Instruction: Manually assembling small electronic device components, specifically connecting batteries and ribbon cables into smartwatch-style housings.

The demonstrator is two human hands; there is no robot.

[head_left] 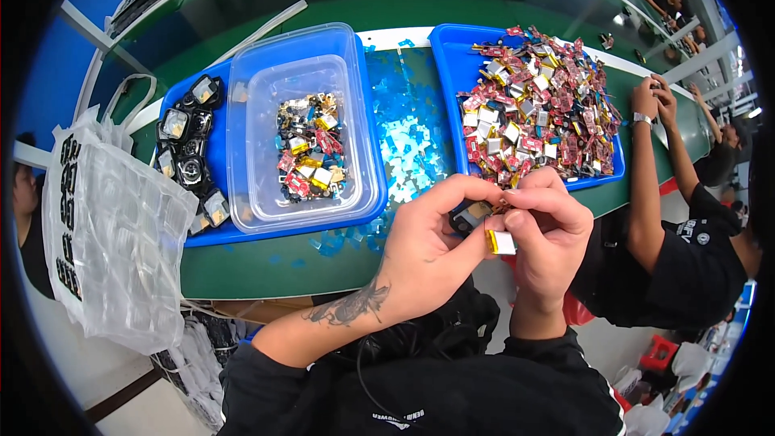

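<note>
A person's 2 bare hands meet at the near edge of a green tabletop (pixel 242 276). The left hand (pixel 424 230) is curled closed around a small dark case (pixel 463 220). The right hand (pixel 550 234) bunches thumb and fingertips at the case's right side; what they grip, I cannot tell. A silver battery (pixel 504 243) with a yellow edge sits between both thumbs, just right of the case, its long axis unclear. Beyond, a blue tray (pixel 449 64) holds heaped red and silver parts.
</note>
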